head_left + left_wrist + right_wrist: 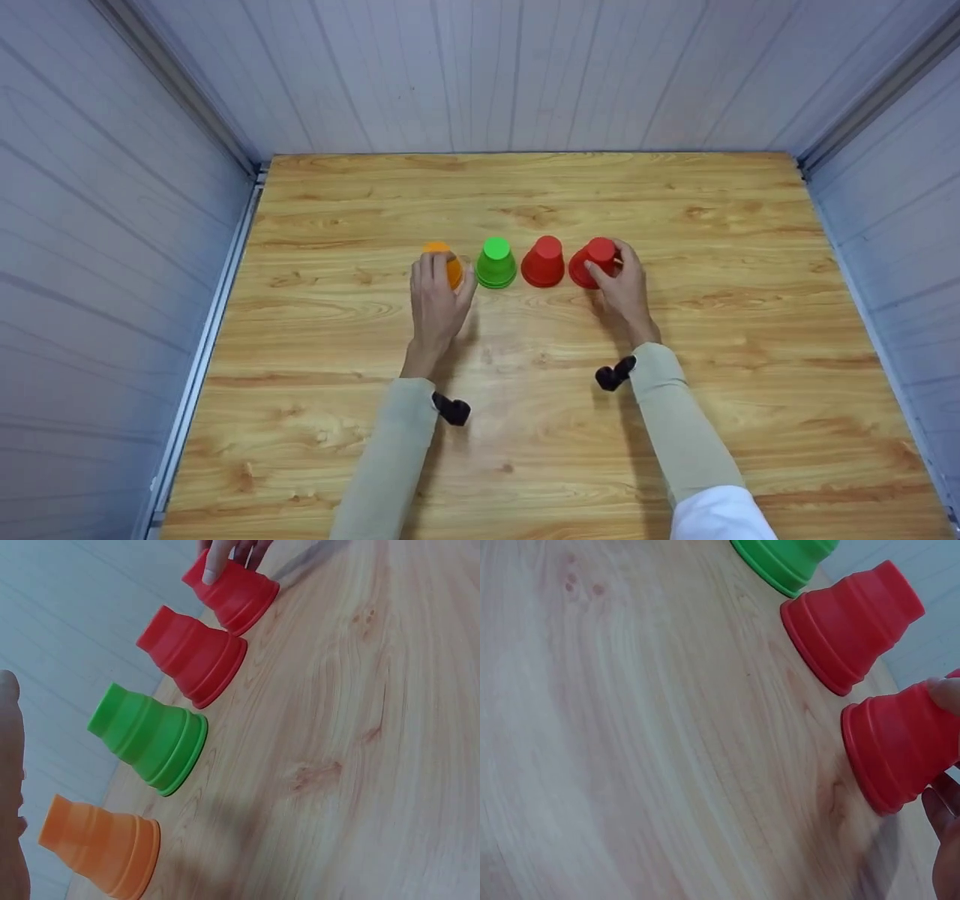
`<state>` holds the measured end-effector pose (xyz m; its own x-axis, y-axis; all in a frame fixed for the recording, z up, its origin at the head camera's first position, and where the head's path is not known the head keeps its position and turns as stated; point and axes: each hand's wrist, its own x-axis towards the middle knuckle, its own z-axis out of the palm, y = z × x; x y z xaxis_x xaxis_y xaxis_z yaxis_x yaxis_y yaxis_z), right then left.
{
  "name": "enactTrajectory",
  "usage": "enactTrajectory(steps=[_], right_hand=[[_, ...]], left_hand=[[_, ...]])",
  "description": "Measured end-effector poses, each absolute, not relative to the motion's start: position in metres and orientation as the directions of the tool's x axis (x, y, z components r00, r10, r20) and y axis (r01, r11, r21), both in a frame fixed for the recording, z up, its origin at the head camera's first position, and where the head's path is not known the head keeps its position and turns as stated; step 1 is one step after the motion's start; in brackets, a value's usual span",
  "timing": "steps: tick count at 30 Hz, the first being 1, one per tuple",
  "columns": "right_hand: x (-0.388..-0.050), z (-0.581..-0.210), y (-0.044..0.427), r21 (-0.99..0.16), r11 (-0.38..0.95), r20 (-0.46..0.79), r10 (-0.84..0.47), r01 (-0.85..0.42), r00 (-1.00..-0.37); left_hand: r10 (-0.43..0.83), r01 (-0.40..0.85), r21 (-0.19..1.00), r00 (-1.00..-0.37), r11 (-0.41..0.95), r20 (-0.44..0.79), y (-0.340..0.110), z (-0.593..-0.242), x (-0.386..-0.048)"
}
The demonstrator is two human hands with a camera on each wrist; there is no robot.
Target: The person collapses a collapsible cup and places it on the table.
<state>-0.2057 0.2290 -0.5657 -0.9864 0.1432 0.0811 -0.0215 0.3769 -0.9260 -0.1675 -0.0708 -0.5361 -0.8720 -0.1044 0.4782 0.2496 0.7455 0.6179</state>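
Observation:
Upside-down ridged collapsible cups stand in a row: an orange cup (pixel 454 271), a green cup (pixel 496 262), a middle red cup (pixel 544 262) and a right-end red cup (pixel 582 269). My left hand (pixel 436 296) reaches over the orange cup and partly hides it from above. In the left wrist view, a gap shows between the orange cup (pixel 105 847) and the thumb (pixel 10 787); the other fingers are out of that view. My right hand (pixel 625 289) grips the right-end red cup, thumb on its near side and fingers round its right side.
The cups stand on a wood-grain table (pixel 525 450). A pale panel wall (pixel 480 75) rises behind it, with side walls at left and right. Small black wrist cameras stick out from the left sleeve (pixel 397 442) and the right sleeve (pixel 690 427).

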Motion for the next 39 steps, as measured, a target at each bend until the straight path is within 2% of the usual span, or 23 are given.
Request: enactTrajectory(steps=[5, 14, 19, 25, 34, 39], right_hand=[[-0.205, -0.551, 0.227, -0.928, 0.359, 0.159, 0.134, -0.102, -0.978], [-0.2, -0.522, 0.212, -0.855, 0.426, 0.354, 0.064, -0.295, -0.933], [-0.194, -0.511, 0.207, -0.81, 0.476, 0.398, 0.019, -0.342, -0.917], [-0.186, -0.499, 0.198, -0.798, 0.439, 0.457, -0.007, -0.413, -0.889], [-0.157, -0.449, 0.171, -0.801, 0.378, 0.476, -0.069, -0.465, -0.877], [-0.153, -0.444, 0.167, -0.795, 0.373, 0.477, -0.103, -0.479, -0.873]], left_hand=[[-0.103, 0.271, 0.685, -0.886, 0.676, 0.452, -0.066, -0.536, -0.165], [-0.06, 0.281, 0.761, -0.921, 0.585, 0.386, -0.055, -0.529, -0.161], [-0.037, 0.248, 0.82, -0.95, 0.517, 0.311, -0.049, -0.523, -0.16], [0.015, 0.222, 0.894, -0.972, 0.389, 0.235, -0.041, -0.514, -0.159], [0.103, 0.06, 0.96, -0.994, 0.273, 0.033, -0.032, -0.496, -0.159], [0.158, 0.007, 0.982, -0.987, 0.191, -0.024, -0.027, -0.49, -0.161]])
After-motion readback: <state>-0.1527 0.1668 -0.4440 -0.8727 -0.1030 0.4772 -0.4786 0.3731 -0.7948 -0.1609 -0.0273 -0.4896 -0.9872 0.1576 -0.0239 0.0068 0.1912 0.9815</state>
